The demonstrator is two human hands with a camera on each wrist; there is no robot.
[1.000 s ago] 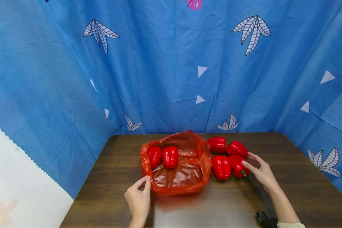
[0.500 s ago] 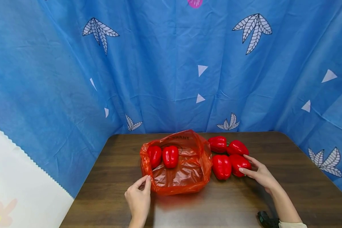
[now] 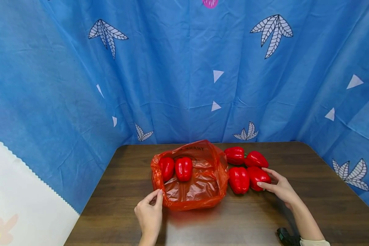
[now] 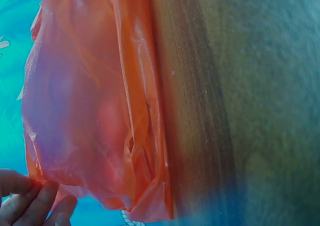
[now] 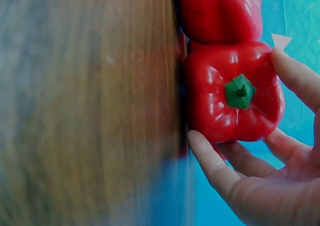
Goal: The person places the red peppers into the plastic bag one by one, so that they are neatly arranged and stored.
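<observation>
A translucent red-orange plastic bag (image 3: 196, 205) lies with its mouth spread wide. Inside it, towards the left, are two red bell peppers (image 3: 183, 169). My left hand (image 3: 149, 212) pinches the near left rim of the bag between thumb and fingers. To the right of the bag, several more bell peppers (image 3: 239, 180) sit in a cluster. My right hand (image 3: 280, 188) has its thumb and fingers around the near right bell pepper (image 3: 257, 177). In the right wrist view, this pepper's green stem (image 5: 240, 91) faces the palm, with fingertips at its sides.
The things stand on a dark brown wooden table (image 3: 117, 191). A blue patterned curtain (image 3: 184, 85) hangs behind and at both sides. A black device (image 3: 287, 237) shows beside the right wrist, and white floral cloth (image 3: 24, 205) lies at the left.
My right hand has come slightly nearer and closed around the near right bell pepper, which has turned so its stem is hidden in the head view. The left hand and bag have stayed put.
</observation>
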